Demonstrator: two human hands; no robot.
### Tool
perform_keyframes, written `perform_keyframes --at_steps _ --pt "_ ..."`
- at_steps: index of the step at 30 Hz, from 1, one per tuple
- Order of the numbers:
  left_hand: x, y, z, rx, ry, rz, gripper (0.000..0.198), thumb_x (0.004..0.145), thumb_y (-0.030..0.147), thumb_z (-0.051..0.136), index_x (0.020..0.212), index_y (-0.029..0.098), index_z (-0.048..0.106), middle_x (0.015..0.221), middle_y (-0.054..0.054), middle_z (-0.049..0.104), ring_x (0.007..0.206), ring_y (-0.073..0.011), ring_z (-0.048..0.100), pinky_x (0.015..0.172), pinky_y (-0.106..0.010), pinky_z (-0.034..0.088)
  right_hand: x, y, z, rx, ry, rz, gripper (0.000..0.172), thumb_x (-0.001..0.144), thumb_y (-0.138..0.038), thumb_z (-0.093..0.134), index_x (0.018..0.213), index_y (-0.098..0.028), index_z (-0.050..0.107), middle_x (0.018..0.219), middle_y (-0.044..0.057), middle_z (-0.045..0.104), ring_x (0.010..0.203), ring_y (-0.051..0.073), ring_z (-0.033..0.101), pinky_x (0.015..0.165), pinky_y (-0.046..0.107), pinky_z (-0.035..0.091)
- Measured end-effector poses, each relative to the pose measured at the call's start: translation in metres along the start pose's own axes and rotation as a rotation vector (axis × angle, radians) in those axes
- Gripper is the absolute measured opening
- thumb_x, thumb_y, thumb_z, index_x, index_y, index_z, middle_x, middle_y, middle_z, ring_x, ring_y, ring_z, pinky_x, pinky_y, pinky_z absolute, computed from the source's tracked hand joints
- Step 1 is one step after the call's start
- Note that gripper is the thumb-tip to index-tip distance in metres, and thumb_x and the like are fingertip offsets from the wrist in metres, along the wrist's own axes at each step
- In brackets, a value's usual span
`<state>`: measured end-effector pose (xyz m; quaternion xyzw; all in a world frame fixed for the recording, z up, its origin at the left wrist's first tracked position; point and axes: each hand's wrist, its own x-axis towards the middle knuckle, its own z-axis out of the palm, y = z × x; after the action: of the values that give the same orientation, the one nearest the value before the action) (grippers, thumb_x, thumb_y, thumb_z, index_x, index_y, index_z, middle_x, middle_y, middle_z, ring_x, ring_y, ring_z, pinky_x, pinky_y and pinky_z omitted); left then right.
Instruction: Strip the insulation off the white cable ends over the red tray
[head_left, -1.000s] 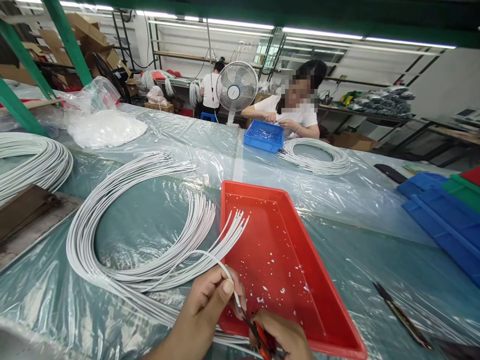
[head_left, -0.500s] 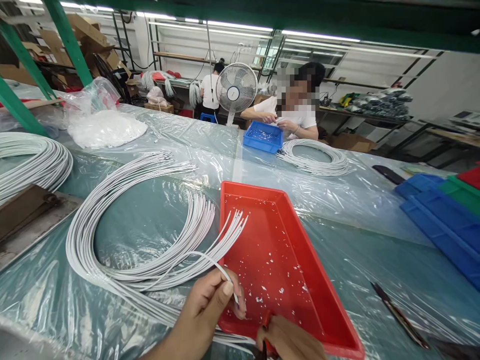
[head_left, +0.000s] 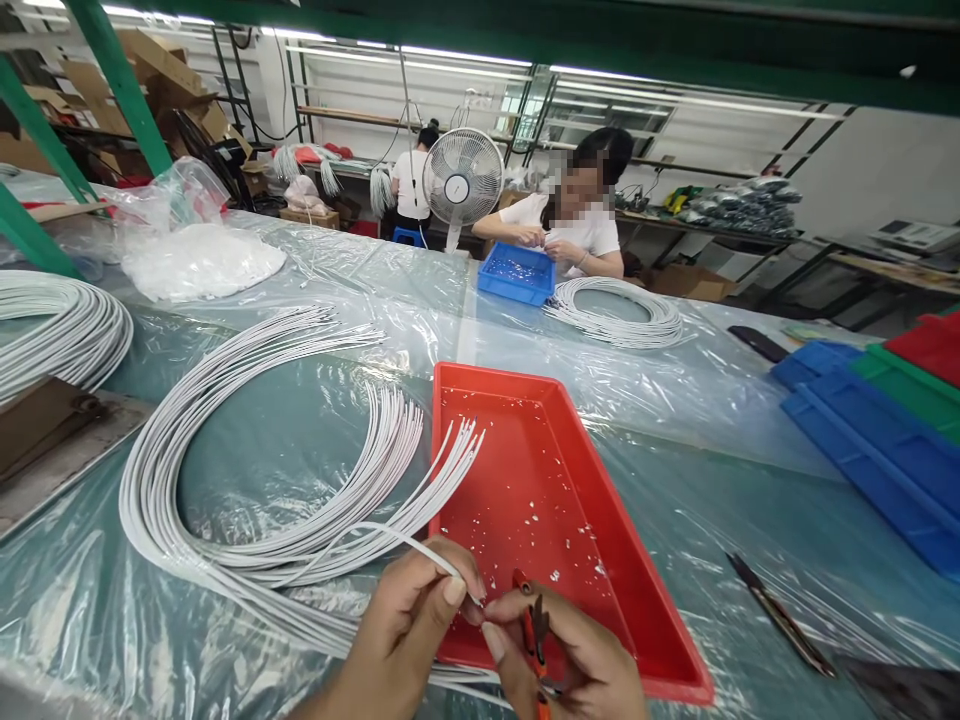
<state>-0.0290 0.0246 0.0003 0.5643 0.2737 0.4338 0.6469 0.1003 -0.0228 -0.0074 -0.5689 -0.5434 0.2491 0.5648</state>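
Observation:
A single white cable (head_left: 409, 540) arcs out of the large coiled bundle of white cables (head_left: 161, 500), and my left hand (head_left: 420, 620) pinches it near its end. My right hand (head_left: 570, 650) holds small red-handled pliers or cutters (head_left: 536, 635) in the palm. Its thumb and forefinger come up against the cable end, close to my left fingertips. Both hands are over the near part of a red tray (head_left: 517, 480) scattered with small white scraps. Several cable ends of the bundle rest over the tray's left side. The cable's very tip is mostly hidden by my fingers.
A dark slim tool (head_left: 780, 615) lies right of the tray. Blue bins (head_left: 885, 450) are stacked at far right. Another cable coil (head_left: 67, 330) lies at left. Across the table a co-worker (head_left: 592, 210) works over a blue tray (head_left: 517, 290). A green post (head_left: 124, 90) stands at left.
My right hand has come up from the tray's near edge to my left fingertips, its thumb and forefinger now at the cable end. The red-handled tool has turned upright. The view has shifted slightly.

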Motion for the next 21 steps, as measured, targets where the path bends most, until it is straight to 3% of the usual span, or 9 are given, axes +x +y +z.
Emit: perform_keyframes --at_steps 5,13,21 --pt "-0.001 0.002 -0.001 0.031 -0.015 0.02 0.021 0.091 0.023 0.04 0.082 0.017 0.058 0.078 -0.003 0.053 0.074 -0.014 0.051 0.071 -0.024 0.037 0.005 -0.002 -0.004 -0.078 -0.055 -0.054 0.006 0.071 -0.013 0.06 0.07 -0.019 0.06 0.055 -0.003 0.056 0.045 0.01 0.051 0.045 0.017 0.043" --pt "-0.002 0.003 -0.002 0.054 -0.017 -0.001 0.022 0.09 0.022 0.041 0.08 0.016 0.059 0.078 -0.003 0.053 0.074 -0.0135 0.05 0.068 -0.023 0.037 0.012 -0.002 -0.011 -0.187 -0.169 -0.238 0.019 0.065 -0.003 0.058 0.077 -0.017 0.061 0.058 -0.002 0.059 0.046 0.01 0.055 0.046 0.017 0.046" --pt "0.0 0.005 -0.001 0.063 -0.064 -0.025 0.025 0.091 0.021 0.039 0.079 0.016 0.061 0.074 -0.004 0.057 0.074 -0.0147 0.051 0.069 -0.023 0.039 0.016 -0.009 -0.016 -0.42 -0.257 -0.404 0.016 0.066 -0.006 0.05 0.072 -0.018 0.058 0.052 -0.002 0.054 0.044 0.011 0.049 0.043 0.018 0.04"
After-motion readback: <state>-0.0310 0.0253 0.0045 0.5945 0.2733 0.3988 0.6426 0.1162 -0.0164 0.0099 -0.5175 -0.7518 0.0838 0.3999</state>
